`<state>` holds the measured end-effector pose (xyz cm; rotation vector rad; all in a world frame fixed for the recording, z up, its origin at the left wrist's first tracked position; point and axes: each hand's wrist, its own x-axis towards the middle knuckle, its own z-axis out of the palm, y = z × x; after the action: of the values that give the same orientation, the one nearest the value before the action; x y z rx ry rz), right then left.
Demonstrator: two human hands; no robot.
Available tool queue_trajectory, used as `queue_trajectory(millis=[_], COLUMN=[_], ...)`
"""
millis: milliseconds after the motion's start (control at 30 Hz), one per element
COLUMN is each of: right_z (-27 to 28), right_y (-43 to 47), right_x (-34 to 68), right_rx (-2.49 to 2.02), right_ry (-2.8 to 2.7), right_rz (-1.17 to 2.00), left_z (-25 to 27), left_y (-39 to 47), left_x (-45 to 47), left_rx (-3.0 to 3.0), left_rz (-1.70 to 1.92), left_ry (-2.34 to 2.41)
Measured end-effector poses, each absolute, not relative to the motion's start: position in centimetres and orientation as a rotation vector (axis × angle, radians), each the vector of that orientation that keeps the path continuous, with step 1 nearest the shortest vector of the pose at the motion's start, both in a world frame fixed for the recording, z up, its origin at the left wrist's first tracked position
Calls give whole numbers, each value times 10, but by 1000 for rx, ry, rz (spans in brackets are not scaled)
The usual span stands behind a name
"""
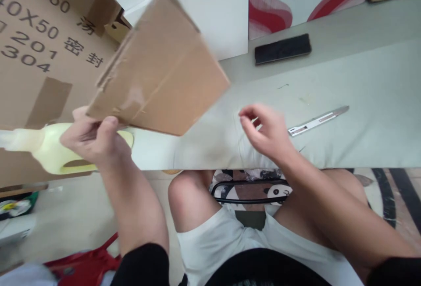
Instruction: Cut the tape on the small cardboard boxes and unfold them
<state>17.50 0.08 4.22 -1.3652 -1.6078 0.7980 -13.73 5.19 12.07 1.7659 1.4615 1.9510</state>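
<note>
My left hand (98, 139) grips a flat piece of brown cardboard (164, 71) at its lower left corner, thumb on top. The cardboard is tilted above the table, with frayed edges and a crease across it. My right hand (265, 130) is over the table, right of the cardboard and apart from it. Its fingers are loosely curled, with a gap to the thumb and nothing visible between them. A utility knife (318, 120) with a white-and-silver handle lies just right of that hand. Beneath my left wrist lies a pale yellow plastic bottle (54, 148), partly hidden.
A dark phone (283, 49) lies on the pale, cloth-like tabletop (371, 84). Behind stand a white box (226, 14) and a red-and-white printed carton (315, 1). A large printed cardboard box (33, 58) fills the left. Below the table's front edge are my knees (192, 198).
</note>
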Motion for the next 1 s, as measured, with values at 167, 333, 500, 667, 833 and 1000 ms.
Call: queue_trajectory(millis=[167,333,500,667,833,1000], right_z=[83,87,83,83,83,76], right_y=[23,33,24,18,17,17], right_x=[210,224,214,211,214,223], right_rx=[-1176,-1153,-1133,-1248,-1291,-1204], right_ry=[-1245,-1217,-1290,-1383,-1465,-1531], right_rz=[382,370,429,353,328,449], left_z=[103,95,86,71,64,55], left_y=[69,56,42,41,43,47], left_x=[-99,-87,-74,-68,-69,-65], left_rx=[2143,2295,2064,1732,1588,1589], left_rz=[1800,1518,1733,1955,1951,1888], left_ry=[940,940,951,956,1076,915])
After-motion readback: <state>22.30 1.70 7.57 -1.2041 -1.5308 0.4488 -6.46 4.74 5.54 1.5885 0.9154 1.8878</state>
